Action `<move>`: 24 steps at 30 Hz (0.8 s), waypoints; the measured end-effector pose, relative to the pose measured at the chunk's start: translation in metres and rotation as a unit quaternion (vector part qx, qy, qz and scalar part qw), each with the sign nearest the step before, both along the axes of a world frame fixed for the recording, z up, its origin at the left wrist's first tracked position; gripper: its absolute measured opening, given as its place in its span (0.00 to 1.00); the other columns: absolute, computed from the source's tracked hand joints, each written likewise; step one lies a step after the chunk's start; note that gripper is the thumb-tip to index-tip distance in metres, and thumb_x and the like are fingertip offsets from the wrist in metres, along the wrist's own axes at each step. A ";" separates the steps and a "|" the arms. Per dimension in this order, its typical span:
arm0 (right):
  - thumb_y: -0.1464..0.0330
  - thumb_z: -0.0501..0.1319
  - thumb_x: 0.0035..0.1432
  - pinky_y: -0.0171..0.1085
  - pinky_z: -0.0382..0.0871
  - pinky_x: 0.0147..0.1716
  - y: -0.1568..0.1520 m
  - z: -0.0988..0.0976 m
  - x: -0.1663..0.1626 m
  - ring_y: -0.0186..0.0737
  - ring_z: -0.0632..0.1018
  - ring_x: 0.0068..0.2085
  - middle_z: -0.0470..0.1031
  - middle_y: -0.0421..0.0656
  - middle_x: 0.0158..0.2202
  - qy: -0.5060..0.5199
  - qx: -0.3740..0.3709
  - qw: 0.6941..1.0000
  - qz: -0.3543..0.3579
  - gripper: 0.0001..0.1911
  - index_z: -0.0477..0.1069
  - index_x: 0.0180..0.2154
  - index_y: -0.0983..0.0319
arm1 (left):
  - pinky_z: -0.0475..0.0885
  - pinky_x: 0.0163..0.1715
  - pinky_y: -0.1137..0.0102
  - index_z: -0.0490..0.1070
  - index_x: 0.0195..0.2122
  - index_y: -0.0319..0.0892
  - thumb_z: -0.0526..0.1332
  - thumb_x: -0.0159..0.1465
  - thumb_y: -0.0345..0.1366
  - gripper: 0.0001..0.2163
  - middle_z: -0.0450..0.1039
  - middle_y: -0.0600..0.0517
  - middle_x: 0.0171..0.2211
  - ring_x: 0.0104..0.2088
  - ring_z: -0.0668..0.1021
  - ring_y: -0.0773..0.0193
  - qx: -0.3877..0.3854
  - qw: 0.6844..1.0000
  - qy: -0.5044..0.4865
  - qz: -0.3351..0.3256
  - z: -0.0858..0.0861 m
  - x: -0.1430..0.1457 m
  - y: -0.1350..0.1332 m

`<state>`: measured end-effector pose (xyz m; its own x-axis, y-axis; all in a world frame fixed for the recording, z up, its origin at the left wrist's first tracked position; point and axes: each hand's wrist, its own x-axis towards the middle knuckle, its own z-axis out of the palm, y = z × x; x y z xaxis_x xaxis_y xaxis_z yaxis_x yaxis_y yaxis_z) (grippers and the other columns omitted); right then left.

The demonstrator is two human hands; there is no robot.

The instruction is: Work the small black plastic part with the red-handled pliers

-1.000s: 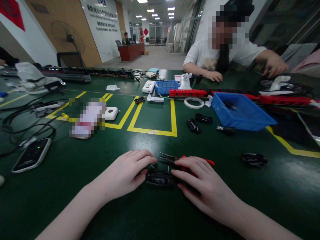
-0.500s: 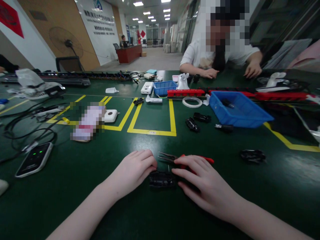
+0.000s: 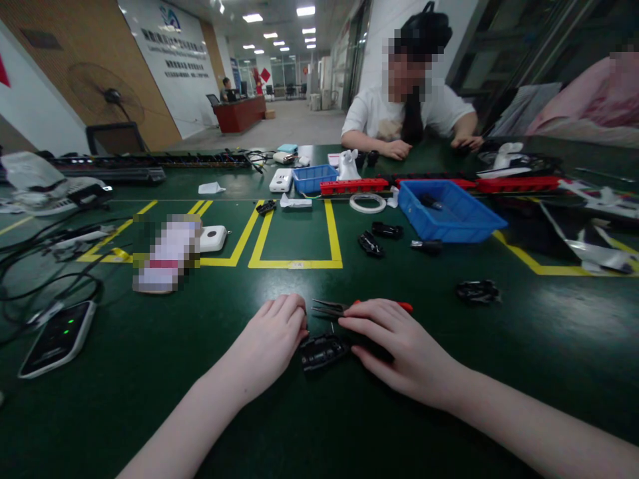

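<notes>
Green tabletop [image 3: 239, 419] is filling the near part of the room, with yellow tape [image 3: 294, 264] marking out frames on its far half. Near the middle, the left hand [image 3: 277, 332] is curling its fingers together at the left end of a ridged black part [image 3: 323, 354]; whether they are gripping anything, I cannot tell. The right hand [image 3: 399, 339] is keeping its thumb and fingers apart, the thumb sitting by the part's right end and the fingertips reaching over red-handled pliers [image 3: 329, 310]. That black part is lying on the table between the two hands, and a thin pale pin [image 3: 332, 327] is standing out just behind it. The pliers are pointing left, their jaws slightly parted. Farther right, a black bundle [image 3: 478, 291] is lying alone. Beyond, two smaller black pieces [image 3: 371, 243] are resting left of a blue bin [image 3: 479, 231]. On the left, a black-faced device [image 3: 57, 339] is showing green lights. At the far right, a person in a white shirt [image 3: 367, 110] is leaning over the table.
</notes>
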<state>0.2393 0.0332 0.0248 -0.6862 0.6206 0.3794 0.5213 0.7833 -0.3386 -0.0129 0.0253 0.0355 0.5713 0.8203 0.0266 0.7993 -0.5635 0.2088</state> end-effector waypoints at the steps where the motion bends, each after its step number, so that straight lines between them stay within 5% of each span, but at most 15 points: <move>1: 0.70 0.58 0.62 0.48 0.70 0.52 0.001 0.000 0.001 0.44 0.74 0.53 0.74 0.47 0.51 -0.003 0.006 1.000 -0.019 0.18 0.69 0.54 0.59 | 0.70 0.46 0.56 0.67 0.41 0.38 0.53 0.70 0.29 0.04 0.68 0.45 0.47 0.46 0.72 0.53 0.005 1.000 -0.002 -0.004 -0.002 0.000 0.000; 7: 0.57 0.63 0.58 0.54 0.68 0.50 0.006 -0.004 0.008 0.52 0.74 0.51 0.74 0.51 0.51 -0.071 0.035 0.982 -0.171 0.24 0.69 0.53 0.62 | 0.69 0.49 0.56 0.65 0.40 0.39 0.51 0.71 0.29 0.05 0.67 0.47 0.45 0.47 0.71 0.55 -0.006 0.995 -0.095 0.001 -0.012 -0.006 0.002; 14: 0.58 0.59 0.62 0.49 0.73 0.43 -0.004 -0.003 0.007 0.49 0.76 0.45 0.72 0.51 0.47 -0.079 0.019 0.976 -0.202 0.20 0.69 0.50 0.63 | 0.70 0.47 0.59 0.63 0.36 0.41 0.52 0.69 0.29 0.05 0.66 0.47 0.42 0.43 0.71 0.58 -0.066 0.954 -0.289 0.039 -0.022 -0.009 0.007; 24: 0.63 0.62 0.60 0.39 0.75 0.38 -0.017 0.002 0.003 0.40 0.77 0.40 0.72 0.47 0.44 0.048 0.012 0.994 -0.094 0.17 0.67 0.49 0.61 | 0.71 0.46 0.63 0.63 0.35 0.42 0.50 0.71 0.34 0.07 0.68 0.48 0.41 0.42 0.72 0.61 -0.113 0.895 -0.431 0.032 -0.011 -0.001 0.000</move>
